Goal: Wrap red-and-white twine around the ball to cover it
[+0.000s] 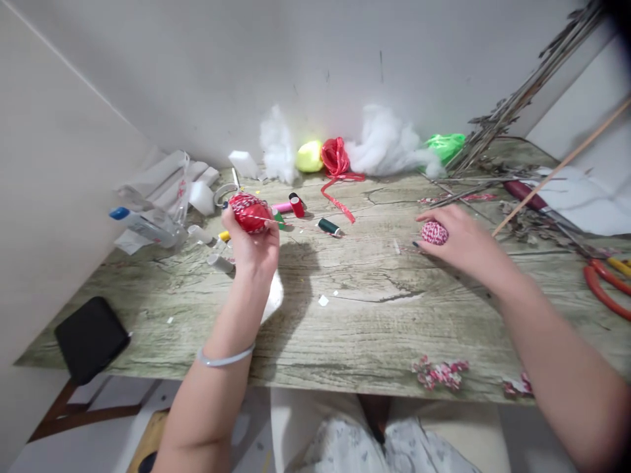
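The left hand [256, 246] has its fingers wrapped around a red ball [252, 214], to the left of the dark spool [328, 226]. The right hand [462, 240], to the right of this spool, is half curled and holds a string ball [434, 232]. A thin string [298, 226] runs from the red ball towards the spool; if pulled low, it could perhaps catch there. The string ball may slip, because its grip looks light. Too little tension might loosen the turns.

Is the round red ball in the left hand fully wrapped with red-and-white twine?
Only partly: red-and-white twine crosses the round red ball, but smooth red shows too; its far side is hidden.
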Motion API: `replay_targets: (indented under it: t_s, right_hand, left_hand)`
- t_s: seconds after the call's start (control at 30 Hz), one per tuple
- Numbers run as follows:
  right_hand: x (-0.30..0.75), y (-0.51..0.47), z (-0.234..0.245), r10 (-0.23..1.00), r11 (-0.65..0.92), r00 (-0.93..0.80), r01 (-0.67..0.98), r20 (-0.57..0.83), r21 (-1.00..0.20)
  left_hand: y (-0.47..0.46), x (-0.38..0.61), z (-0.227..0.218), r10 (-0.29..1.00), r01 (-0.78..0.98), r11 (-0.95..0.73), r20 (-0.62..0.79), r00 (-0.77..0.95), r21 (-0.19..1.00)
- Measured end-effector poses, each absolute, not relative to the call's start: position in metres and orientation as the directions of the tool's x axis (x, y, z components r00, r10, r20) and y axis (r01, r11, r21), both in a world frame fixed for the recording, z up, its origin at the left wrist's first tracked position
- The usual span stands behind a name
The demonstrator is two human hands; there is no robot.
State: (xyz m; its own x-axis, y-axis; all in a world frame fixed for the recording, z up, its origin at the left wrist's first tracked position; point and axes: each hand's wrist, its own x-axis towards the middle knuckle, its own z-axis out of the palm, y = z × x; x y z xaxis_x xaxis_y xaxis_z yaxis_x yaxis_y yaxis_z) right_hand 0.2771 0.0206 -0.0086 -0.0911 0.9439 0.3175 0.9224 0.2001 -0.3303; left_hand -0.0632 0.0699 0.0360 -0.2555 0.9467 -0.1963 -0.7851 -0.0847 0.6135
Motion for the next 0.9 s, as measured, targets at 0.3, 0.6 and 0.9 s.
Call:
replay_targets:
  t_s: [0.3,0.6,0.9]
  right_hand:
    - [0.29,0.036,-0.02,0.786,0.118,0.322,0.76,0.528,-0.639]
    - [0.258,0.02,-0.011,0.671,0.382,0.214,0.72,0.71,-0.579]
    - [0.172,-0.026,-0.026,0.924,0.248,-0.341,0.194,0.171,-0.949]
  left_hand:
    - [0.077,-0.083,0.042,0.933,-0.786,-0.149,-0.177,-0.312,0.6]
    - [0.053,-0.031,0.021,0.988,-0.503,0.153,-0.147,0.051,0.851]
    - [0.018,-0.001,0.002,0.961,-0.233,0.045,0.021,0.275,0.971]
